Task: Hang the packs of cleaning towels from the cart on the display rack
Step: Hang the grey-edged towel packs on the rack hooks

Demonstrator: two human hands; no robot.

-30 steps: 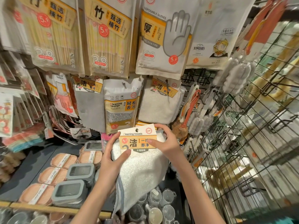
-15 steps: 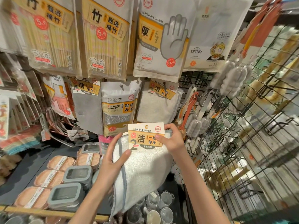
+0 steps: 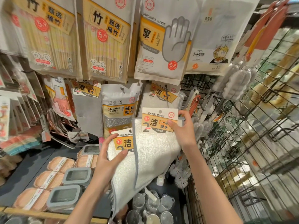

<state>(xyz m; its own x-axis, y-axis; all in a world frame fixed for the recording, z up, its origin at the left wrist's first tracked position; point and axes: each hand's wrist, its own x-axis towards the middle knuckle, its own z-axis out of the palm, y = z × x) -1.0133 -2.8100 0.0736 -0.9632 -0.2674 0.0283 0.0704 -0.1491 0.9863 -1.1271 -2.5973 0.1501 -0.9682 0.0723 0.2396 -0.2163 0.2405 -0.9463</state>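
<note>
- Clearly, two packs of cleaning towels are in play: the right hand pinches the cardboard header of the front pack, thumb on the printed face and fingers curled behind its right edge.
- That grip looks chosen to steer the header's punched hole, visible at the card's top, toward a peg; the header is lifted above the second pack, probably to peel one pack off for hanging.
- The left hand grips the second pack, fingers curled over its top-left corner and thumb pressed on its front, holding it lower and to the left so it stays out of the way.
- Both packs are in the hands, touching and overlapping, not yet on any peg; the cart cannot be made out.
- Just above the right hand hangs a matching towel pack on the display rack, which I judge to be the target hook.
- Above the left hand hangs a cleaning sponge pack; higher up, chopstick packs and disposable gloves.
- Below the left hand a dark shelf carries lidded grey containers and orange packs.
- To the right of the right hand stands a black wire grid hung with brushes.
</note>
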